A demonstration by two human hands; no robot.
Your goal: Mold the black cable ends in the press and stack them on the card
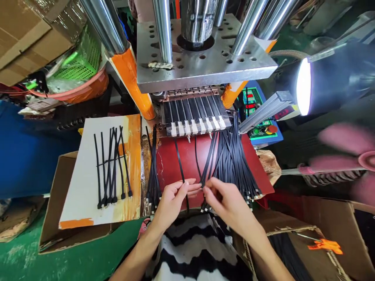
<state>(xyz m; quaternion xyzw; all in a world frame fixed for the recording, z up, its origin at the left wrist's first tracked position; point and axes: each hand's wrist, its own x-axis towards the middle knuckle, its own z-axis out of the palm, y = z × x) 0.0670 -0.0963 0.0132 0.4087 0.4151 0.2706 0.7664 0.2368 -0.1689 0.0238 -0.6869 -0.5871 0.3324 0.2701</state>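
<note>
Over the red work surface (170,156), my left hand (173,201) has its thumb and fingers closed on a flat black cable (179,158). Beside it, my right hand (227,199) pinches another black cable (197,154) near its end, close to my left fingertips. A thick pile of black cables (231,156) with metal plug ends lies right of my hands. To the left rests a smaller bunch of cables (152,168). Ahead, a metal mould (196,113) with black strips and white pieces along its front edge sits under the press plate.
The heavy steel press plate (205,70) hangs above the mould between shiny columns. On the left, a white board (83,175) carries several black cables. A bright lamp (303,86), a control panel (262,130) and a blurred pink fan (342,158) stand right. Cardboard boxes (325,210) flank my lap.
</note>
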